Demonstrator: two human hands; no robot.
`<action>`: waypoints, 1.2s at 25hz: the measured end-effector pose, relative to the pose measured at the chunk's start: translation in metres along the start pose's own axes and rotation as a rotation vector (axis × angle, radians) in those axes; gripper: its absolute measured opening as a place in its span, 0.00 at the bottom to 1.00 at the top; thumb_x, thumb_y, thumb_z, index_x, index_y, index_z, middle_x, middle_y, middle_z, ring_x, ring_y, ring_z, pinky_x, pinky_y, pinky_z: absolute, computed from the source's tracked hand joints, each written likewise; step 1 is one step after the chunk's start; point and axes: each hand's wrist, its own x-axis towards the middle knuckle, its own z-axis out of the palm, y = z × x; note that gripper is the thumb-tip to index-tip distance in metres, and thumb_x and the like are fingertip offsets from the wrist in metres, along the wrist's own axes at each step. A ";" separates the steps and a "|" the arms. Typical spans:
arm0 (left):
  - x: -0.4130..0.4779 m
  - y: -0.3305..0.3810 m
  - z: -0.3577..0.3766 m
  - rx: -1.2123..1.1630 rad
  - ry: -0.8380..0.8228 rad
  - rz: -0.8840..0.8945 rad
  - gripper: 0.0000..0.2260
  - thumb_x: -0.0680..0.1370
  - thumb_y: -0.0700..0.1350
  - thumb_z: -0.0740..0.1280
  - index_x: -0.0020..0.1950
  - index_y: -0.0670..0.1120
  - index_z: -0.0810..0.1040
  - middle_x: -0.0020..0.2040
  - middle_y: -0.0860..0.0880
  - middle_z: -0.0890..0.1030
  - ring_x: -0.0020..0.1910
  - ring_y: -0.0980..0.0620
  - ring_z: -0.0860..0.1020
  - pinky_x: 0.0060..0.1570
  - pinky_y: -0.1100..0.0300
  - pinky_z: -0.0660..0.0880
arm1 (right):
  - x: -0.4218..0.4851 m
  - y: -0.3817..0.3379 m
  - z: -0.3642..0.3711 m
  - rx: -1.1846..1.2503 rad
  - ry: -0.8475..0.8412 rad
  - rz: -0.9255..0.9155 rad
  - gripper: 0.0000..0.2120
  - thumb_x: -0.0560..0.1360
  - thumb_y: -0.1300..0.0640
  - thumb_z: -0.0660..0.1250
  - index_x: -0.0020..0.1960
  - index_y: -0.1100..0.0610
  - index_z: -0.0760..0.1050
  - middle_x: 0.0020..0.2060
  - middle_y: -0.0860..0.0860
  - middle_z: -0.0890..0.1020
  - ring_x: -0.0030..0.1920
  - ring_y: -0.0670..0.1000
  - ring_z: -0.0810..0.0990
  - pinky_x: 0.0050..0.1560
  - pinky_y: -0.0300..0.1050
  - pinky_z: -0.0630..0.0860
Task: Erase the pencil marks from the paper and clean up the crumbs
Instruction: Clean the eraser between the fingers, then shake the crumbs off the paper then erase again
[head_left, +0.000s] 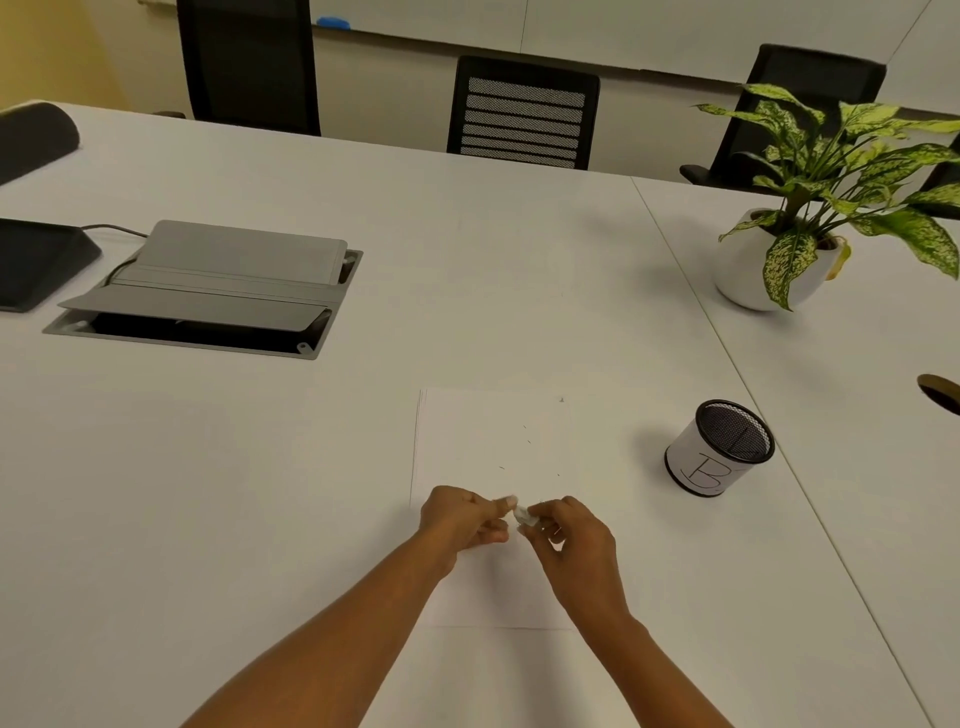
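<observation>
- White eraser (523, 516) pinched in right hand (574, 543) fingertips, above paper (488, 436).
- Left hand (460, 519), at eraser's 9 o'clock, fingers curled, thumb meeting it; grip unclear.

A single wide-angle view, worn on the person's head, looks forward and steeply down across the broad white surface (311, 467). Both forearms enter from the bottom edge. The left hand (460, 517) and right hand (576, 540) meet low in the middle, close to the lens, over a white sheet of paper (483, 431), and the right hand pinches a small white eraser (522, 517). A black mesh pen cup (719, 448) sits at middle distance on the right. Black mesh-backed office chairs (522, 114) line the far top edge.
</observation>
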 end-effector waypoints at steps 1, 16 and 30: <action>-0.001 -0.001 0.001 -0.042 -0.037 -0.043 0.12 0.71 0.43 0.72 0.47 0.35 0.80 0.43 0.37 0.83 0.40 0.44 0.83 0.42 0.59 0.80 | -0.001 0.000 0.001 -0.002 -0.019 -0.024 0.03 0.70 0.56 0.71 0.41 0.55 0.78 0.34 0.41 0.75 0.38 0.37 0.75 0.38 0.25 0.69; 0.020 -0.006 -0.015 0.019 0.231 0.118 0.05 0.76 0.35 0.65 0.46 0.38 0.80 0.38 0.44 0.80 0.34 0.51 0.78 0.34 0.65 0.77 | 0.050 0.094 -0.036 0.358 0.462 0.945 0.12 0.68 0.58 0.73 0.47 0.65 0.79 0.38 0.59 0.82 0.39 0.55 0.79 0.47 0.47 0.76; 0.029 -0.004 -0.029 0.439 0.584 0.171 0.16 0.79 0.39 0.59 0.66 0.39 0.69 0.65 0.40 0.69 0.64 0.42 0.67 0.61 0.50 0.68 | 0.036 0.046 0.007 -0.154 0.000 0.624 0.16 0.74 0.64 0.61 0.62 0.64 0.69 0.59 0.63 0.72 0.57 0.62 0.73 0.57 0.53 0.71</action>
